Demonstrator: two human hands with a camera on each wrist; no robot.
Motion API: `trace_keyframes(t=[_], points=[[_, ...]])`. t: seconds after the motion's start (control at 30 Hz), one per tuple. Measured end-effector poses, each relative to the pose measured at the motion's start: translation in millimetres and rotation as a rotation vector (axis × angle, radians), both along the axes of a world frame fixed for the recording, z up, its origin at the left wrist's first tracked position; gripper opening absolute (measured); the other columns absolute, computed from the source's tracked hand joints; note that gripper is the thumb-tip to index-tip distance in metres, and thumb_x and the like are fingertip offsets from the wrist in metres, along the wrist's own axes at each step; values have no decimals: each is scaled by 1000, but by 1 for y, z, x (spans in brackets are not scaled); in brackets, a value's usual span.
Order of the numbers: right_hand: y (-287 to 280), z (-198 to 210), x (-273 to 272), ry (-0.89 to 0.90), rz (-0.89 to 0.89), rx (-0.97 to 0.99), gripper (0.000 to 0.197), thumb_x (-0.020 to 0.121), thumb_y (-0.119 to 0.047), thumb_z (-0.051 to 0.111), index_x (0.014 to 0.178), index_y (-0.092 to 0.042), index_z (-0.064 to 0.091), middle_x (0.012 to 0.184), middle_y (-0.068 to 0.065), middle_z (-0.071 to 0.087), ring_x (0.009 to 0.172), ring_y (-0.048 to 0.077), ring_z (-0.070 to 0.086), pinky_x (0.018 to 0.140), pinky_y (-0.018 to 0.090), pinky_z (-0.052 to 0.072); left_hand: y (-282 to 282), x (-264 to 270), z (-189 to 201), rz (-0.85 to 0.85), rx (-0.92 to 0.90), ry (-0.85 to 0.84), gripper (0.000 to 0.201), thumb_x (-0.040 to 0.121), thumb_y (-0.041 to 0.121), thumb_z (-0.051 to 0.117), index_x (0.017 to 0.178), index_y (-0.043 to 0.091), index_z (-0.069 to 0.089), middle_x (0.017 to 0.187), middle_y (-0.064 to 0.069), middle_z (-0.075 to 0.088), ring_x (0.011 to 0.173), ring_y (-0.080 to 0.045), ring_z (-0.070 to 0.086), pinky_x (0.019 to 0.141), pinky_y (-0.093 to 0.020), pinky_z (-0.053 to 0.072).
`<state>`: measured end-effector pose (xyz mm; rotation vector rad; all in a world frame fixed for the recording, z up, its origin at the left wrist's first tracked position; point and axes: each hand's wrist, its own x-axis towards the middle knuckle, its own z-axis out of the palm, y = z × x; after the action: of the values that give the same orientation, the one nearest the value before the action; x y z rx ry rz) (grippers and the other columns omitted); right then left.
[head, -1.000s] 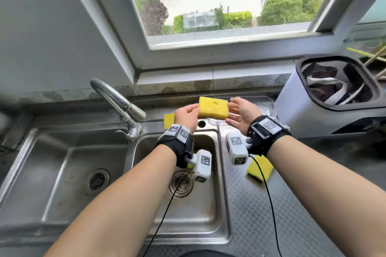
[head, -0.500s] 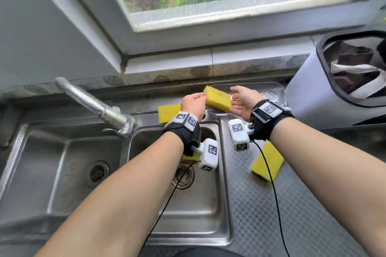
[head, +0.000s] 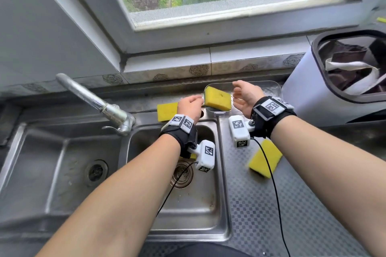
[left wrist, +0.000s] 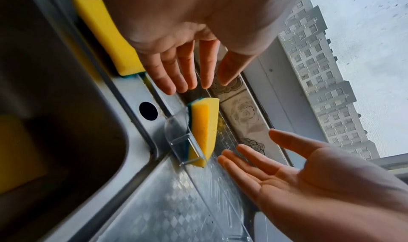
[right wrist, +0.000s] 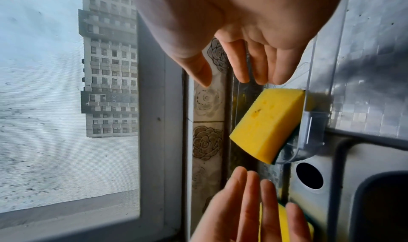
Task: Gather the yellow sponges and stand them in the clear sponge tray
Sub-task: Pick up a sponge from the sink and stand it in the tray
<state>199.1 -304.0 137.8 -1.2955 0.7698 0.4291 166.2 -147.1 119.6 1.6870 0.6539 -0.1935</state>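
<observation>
A yellow sponge point(head: 218, 98) with a green underside stands on edge, leaning, in the left end of the clear sponge tray point(head: 269, 92) behind the sink. My left hand point(head: 194, 102) and right hand point(head: 238, 94) flank it, both with straight fingers and not touching it; the wrist views show the same sponge point(left wrist: 202, 132) point(right wrist: 267, 123) free between the fingers. A second sponge point(head: 167, 110) lies flat on the sink ledge by my left hand. A third sponge point(head: 264, 161) lies on the drainboard. A yellow patch point(left wrist: 17, 151) shows in the sink basin.
A steel faucet point(head: 94, 100) juts over the double sink point(head: 194, 204). A white bin point(head: 302, 94) lined with a dark bag stands right of the tray. The tiled sill and window frame rise just behind. A round hole point(left wrist: 148, 111) sits in the sink ledge.
The sponge that both hands held up came down into the tray's left end. Both hands have let go and opened beside it.
</observation>
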Motion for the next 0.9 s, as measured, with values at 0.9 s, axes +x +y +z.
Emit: trace_keyframes(t=[0.9], points=[[85, -50, -109, 128, 292, 43, 22, 92, -33, 51, 90, -13, 61, 90, 8, 67, 81, 22, 65, 71, 33, 53, 112, -124, -60, 236, -167, 320, 18, 87, 22, 55, 102, 17, 63, 98, -4, 63, 88, -18, 60, 64, -28, 47]])
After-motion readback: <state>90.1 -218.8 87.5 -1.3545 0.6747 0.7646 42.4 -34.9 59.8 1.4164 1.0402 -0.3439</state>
